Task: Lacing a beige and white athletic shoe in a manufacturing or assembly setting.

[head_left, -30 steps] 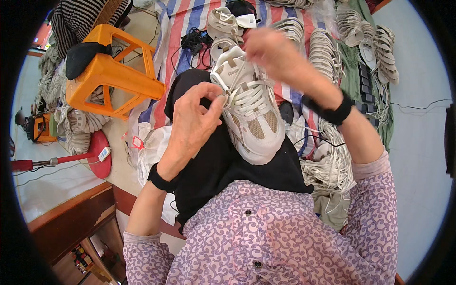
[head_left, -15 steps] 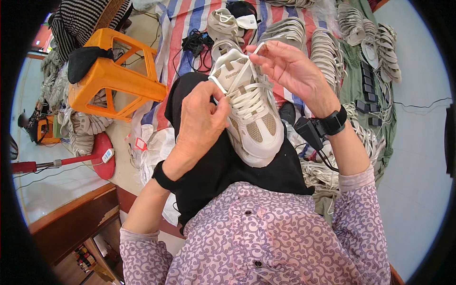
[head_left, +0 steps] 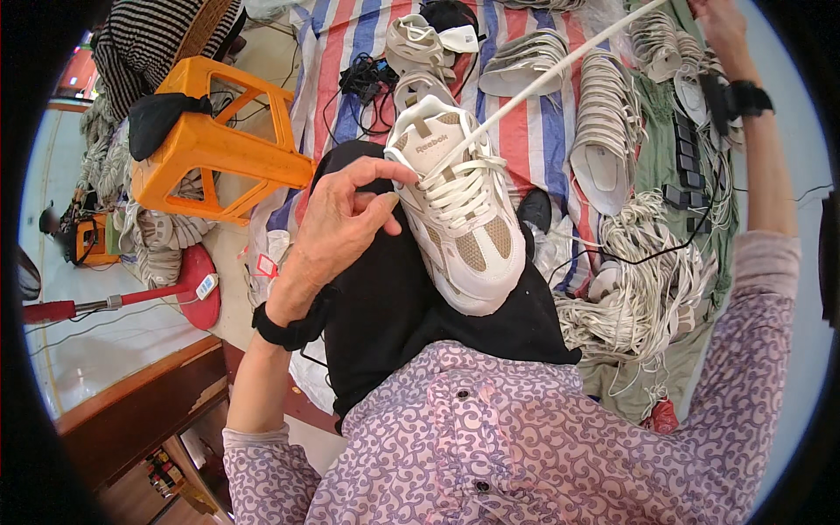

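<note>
A white and beige sneaker [head_left: 477, 271] rests on my black-clad lap, its toe toward me. From its upper eyelets a white shoelace [head_left: 542, 80] runs taut up to the right and leaves the view at the top edge. My right hand [head_left: 724, 35] is raised at the far upper right with the lace stretched toward it; its fingertips are partly cut off by the rim. At the sneaker's left side is my left hand [head_left: 337, 214], index finger stretched to the eyelet edge, thumb apart from it, nothing between them.
An orange plastic stool [head_left: 197, 157] with a black cloth stands at the left. Stacks of shoe uppers [head_left: 604, 131] lie on the striped sheet [head_left: 337, 31] ahead. A heap of white laces [head_left: 639, 297] is at the right, near black boxes [head_left: 687, 153].
My right hand has swung from the sneaker far up and right, drawing the shoelace out long and taut. My left hand has loosened, thumb and index finger now apart beside the sneaker.
</note>
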### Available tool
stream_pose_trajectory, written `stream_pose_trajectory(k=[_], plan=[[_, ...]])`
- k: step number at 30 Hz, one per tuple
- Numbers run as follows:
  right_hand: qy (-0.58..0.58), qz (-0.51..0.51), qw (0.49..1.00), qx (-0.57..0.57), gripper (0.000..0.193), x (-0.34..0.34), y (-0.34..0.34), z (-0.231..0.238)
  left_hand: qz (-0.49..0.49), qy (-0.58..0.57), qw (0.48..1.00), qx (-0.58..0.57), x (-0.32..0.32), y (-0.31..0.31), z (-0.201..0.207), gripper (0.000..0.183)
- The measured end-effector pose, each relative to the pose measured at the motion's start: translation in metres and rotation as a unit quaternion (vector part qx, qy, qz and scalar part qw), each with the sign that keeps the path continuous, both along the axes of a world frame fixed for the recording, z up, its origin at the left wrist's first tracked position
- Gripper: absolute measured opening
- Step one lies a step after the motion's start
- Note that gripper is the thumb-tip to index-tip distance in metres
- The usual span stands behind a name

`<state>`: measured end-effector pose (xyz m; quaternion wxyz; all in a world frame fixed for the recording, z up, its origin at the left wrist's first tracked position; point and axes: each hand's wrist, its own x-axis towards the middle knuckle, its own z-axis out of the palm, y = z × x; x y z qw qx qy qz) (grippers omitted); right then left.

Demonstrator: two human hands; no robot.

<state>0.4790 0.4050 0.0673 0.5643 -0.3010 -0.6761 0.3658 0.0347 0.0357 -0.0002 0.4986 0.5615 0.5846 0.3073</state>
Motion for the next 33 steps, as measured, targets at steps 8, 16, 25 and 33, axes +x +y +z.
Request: stream_pose_trajectory(k=[8,16,25,33], plan=[[-0.179,0.095,0.974,-0.105,0.024,-0.121,-0.141,-0.051,0.037,0.125,0.979,0.157,0.047,0.019,-0.014,0.02],[-0.038,0.181,0.912,-0.366,0.012,-0.186,-0.283,-0.138,0.088,0.251,0.935,0.234,0.069,0.035,-0.023,0.019],[0.086,0.166,0.895,-0.404,0.01,-0.191,-0.29,-0.155,0.165,0.098,0.981,-0.025,0.079,0.034,-0.013,0.027],[0.123,0.148,0.891,-0.411,0.008,-0.198,-0.292,-0.166,0.034,0.3,0.937,0.175,0.079,0.054,-0.016,0.023]])
